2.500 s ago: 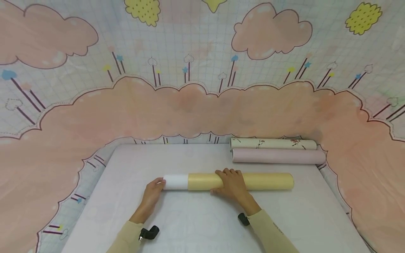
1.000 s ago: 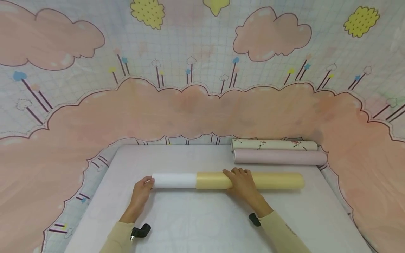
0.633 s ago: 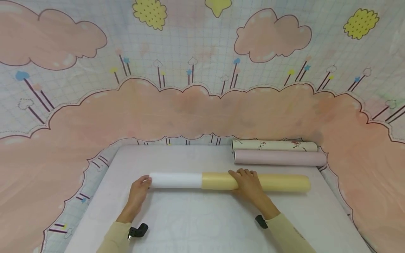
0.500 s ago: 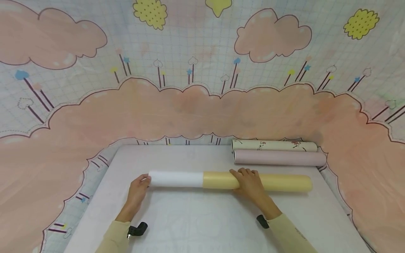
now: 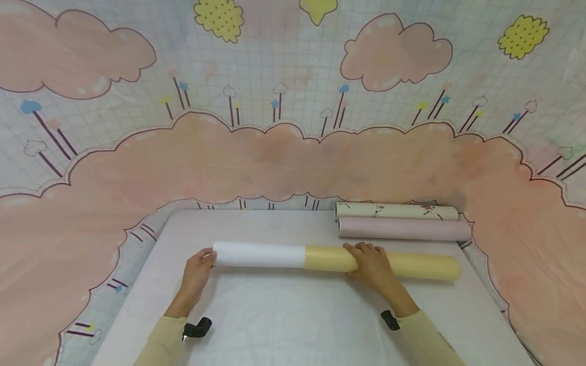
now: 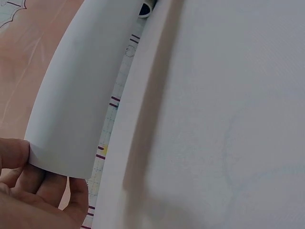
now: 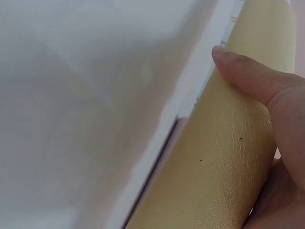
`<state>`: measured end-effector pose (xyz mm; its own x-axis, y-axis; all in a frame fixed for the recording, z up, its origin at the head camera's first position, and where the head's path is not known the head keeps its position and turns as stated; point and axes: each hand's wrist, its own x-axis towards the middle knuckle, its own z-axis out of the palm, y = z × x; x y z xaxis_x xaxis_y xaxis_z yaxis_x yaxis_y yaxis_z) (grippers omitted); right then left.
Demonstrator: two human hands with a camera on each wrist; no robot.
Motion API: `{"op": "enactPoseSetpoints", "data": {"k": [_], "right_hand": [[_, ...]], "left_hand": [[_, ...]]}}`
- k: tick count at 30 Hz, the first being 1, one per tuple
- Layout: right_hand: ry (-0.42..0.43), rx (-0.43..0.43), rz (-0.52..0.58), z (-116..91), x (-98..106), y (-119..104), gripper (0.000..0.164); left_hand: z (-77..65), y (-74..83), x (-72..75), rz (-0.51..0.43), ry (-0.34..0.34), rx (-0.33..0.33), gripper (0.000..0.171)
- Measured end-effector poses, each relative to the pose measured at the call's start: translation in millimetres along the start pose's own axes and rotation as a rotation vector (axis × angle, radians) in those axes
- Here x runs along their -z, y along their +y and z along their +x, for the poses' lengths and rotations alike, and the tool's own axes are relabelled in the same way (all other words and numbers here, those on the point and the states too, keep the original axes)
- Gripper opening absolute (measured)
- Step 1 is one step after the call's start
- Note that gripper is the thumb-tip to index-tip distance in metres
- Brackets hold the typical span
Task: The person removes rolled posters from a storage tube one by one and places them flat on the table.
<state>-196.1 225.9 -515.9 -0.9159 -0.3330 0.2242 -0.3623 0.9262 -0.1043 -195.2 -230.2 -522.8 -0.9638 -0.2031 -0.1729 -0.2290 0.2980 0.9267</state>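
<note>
In the head view a white roll (image 5: 258, 254) sticks out of the left end of a yellow rolled sheet (image 5: 426, 266), the two in one line. My left hand (image 5: 196, 274) pinches the white roll's free end. In the left wrist view, the thumb is at the near edge of the white roll (image 6: 81, 95), with fingers curled under its end. My right hand (image 5: 373, 267) grips the yellow roll around its middle. The right wrist view shows the thumb lying across its finely creased, embossed surface (image 7: 214, 157). A shadow runs along the table below both rolls.
A pale pink roll (image 5: 403, 229) and a cream roll with a floral print (image 5: 396, 211) lie side by side at the table's back right. The white table (image 5: 284, 315) borders on a pink, cloud-patterned wall covering (image 5: 293, 162).
My hands have moved apart, the left one leftward, the right one rightward. More of the white roll shows outside the yellow one. Lately the left end has risen a little in the view.
</note>
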Motion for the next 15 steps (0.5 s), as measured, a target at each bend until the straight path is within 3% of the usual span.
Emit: {"op": "enactPoseSetpoints", "data": {"k": [15], "right_hand": [[-0.021,-0.027,0.026,-8.4,3.6,25.3,0.081]], "left_hand": [[0.0,-2.0,5.6,-0.018,-0.009,0.034,0.051]]}}
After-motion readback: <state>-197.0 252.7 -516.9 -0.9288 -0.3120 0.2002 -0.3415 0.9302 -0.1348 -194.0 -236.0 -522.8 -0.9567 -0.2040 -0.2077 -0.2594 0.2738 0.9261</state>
